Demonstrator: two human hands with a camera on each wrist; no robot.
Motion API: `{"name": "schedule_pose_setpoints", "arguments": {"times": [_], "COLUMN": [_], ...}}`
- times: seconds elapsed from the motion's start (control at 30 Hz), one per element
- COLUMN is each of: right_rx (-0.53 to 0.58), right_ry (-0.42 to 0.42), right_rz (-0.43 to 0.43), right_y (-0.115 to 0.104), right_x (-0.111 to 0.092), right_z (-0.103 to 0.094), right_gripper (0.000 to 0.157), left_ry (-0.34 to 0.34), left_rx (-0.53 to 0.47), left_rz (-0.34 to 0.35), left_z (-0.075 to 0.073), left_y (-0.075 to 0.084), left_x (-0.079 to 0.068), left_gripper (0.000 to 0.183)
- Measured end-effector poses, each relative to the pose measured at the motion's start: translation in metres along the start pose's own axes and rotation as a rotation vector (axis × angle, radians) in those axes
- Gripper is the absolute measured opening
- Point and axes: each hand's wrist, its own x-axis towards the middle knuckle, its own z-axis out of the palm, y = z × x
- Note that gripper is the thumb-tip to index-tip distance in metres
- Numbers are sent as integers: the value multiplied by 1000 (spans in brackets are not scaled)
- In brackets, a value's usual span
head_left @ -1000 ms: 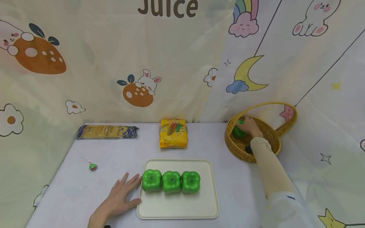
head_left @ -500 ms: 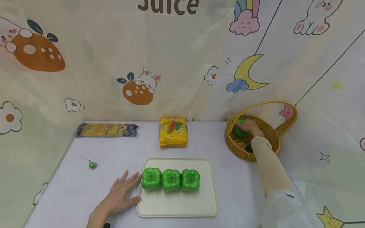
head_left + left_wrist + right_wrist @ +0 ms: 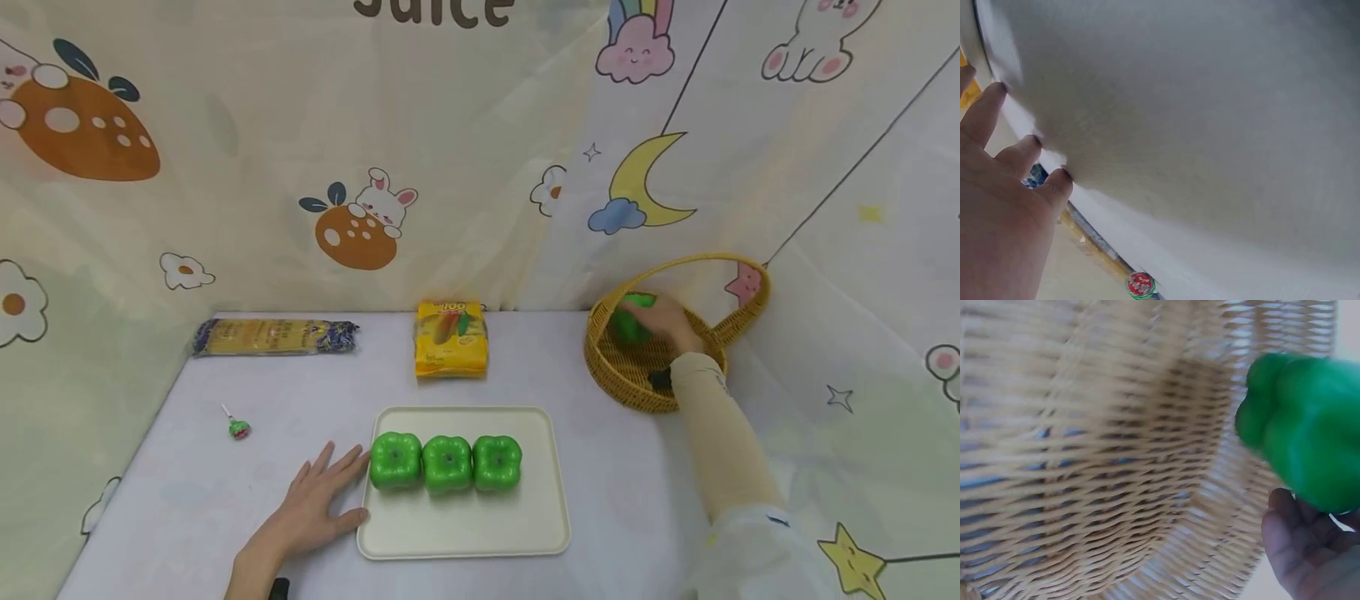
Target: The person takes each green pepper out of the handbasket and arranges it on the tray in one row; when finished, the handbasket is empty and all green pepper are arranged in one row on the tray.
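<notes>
My right hand (image 3: pixel 667 325) reaches into a wicker basket (image 3: pixel 626 390) and grips a green bell pepper (image 3: pixel 632 323). In the right wrist view, that bell pepper (image 3: pixel 1310 431) is above the woven basket floor (image 3: pixel 1104 487), with fingers (image 3: pixel 1297 544) at its lower end; the thumb is hidden. Fingers spread and fairly straight, my left hand (image 3: pixel 311 508) lies beside a cream tray (image 3: pixel 465 533), fingertips and thumb at its left edge. On the tray, three green bell peppers (image 3: pixel 447 463) stand in a row. The left wrist view shows this hand (image 3: pixel 1004 194) over the white tabletop.
A yellow mango-pictured bag (image 3: pixel 451 340) stands behind the tray. At the back left lies a long packet (image 3: pixel 273 337), with a lollipop (image 3: pixel 238 428) in front of it. The basket's tall handle (image 3: pixel 693 260) arches near my right hand. Printed cloth walls border the table.
Inside the basket, my right hand and the bell pepper have shifted slightly up and to the right. The head view has tilted a little; my left hand stays by the tray.
</notes>
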Motion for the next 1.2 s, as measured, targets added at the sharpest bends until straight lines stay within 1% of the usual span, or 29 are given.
{"name": "schedule_pose_setpoints", "arguments": {"times": [0.1, 0.27, 0.43, 0.6, 0.83, 1.03, 1.2], "right_rx": [19, 44, 79, 108, 140, 183, 221], "right_ry": [29, 81, 143, 204, 259, 262, 221], "right_rz": [7, -1, -27, -82, -164, -252, -317], "right_y": [-4, -6, -1, 0, -6, -16, -28], "right_x": [-7, -20, -42, -68, -99, -123, -144], "right_z": [-6, -13, -17, -20, -24, -23, -19], "right_gripper": [112, 107, 102, 96, 87, 75, 70], "left_ry": [-7, -15, -9, 13, 15, 21, 16], "left_rx": [2, -1, 8, 13, 0, -10, -8], "left_rz": [-2, 0, 13, 22, 15, 18, 15], "left_z": [0, -1, -2, -2, -2, -1, -1], "left_y": [0, 1, 1, 0, 1, 2, 3], "left_x": [0, 1, 2, 2, 2, 1, 0], "left_gripper": [81, 81, 81, 80, 80, 80, 81]}}
